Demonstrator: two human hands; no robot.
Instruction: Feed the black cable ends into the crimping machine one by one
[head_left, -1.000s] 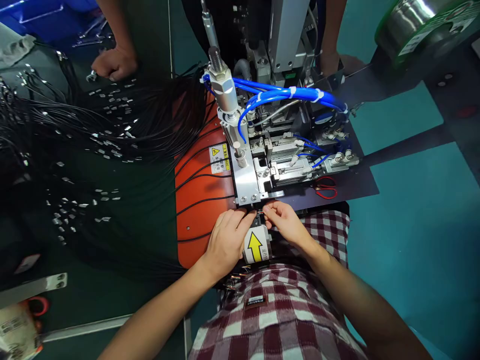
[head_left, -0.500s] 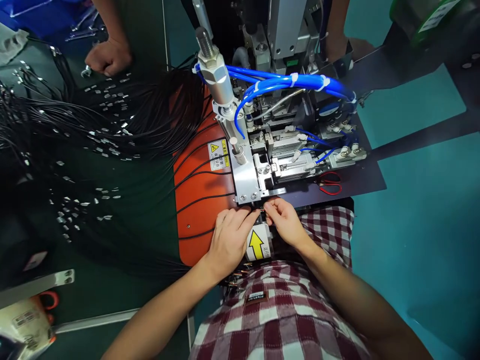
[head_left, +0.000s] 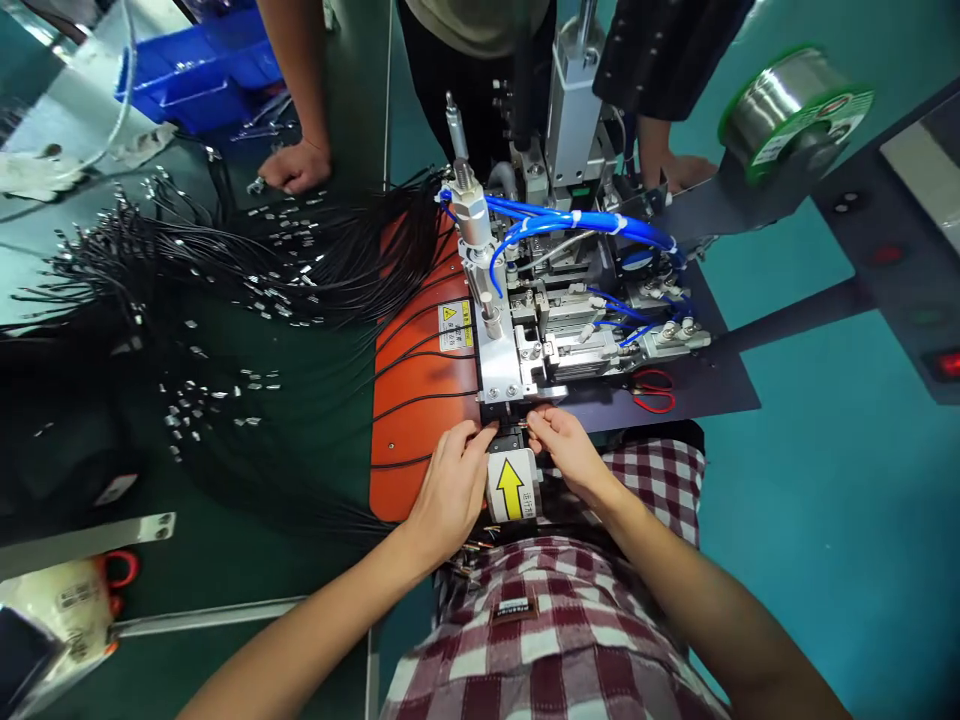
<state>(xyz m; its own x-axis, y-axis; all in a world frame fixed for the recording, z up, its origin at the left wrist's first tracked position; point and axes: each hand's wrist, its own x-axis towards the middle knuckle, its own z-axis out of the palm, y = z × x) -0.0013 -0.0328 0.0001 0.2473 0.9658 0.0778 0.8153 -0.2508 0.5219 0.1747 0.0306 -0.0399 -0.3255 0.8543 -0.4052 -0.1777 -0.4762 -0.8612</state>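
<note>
My left hand (head_left: pixel 450 482) lies on the orange belt (head_left: pixel 409 440), fingers together, pinching something small at the machine's black front slot (head_left: pixel 512 432). My right hand (head_left: pixel 562 446) pinches at the same slot from the right. What sits between the fingertips is too small to name. A white block with a yellow arrow (head_left: pixel 511 487) stands just below the slot, between both hands. Above them rises the metal machine (head_left: pixel 525 340) with blue air hoses (head_left: pixel 570 215) and a silver cylinder (head_left: pixel 472 220). Black wires (head_left: pixel 416 405) lie across the belt.
A big heap of black wires with metal ends (head_left: pixel 210 300) covers the green table on the left. Another person's hand (head_left: pixel 296 165) rests at the far side near a blue bin (head_left: pixel 199 75). Red scissors (head_left: pixel 651 390) lie right of the machine. A solder spool (head_left: pixel 795 105) sits upper right.
The view has pulled back and tilted up, showing more of the far side. Both hands stay pinched at the machine's front slot.
</note>
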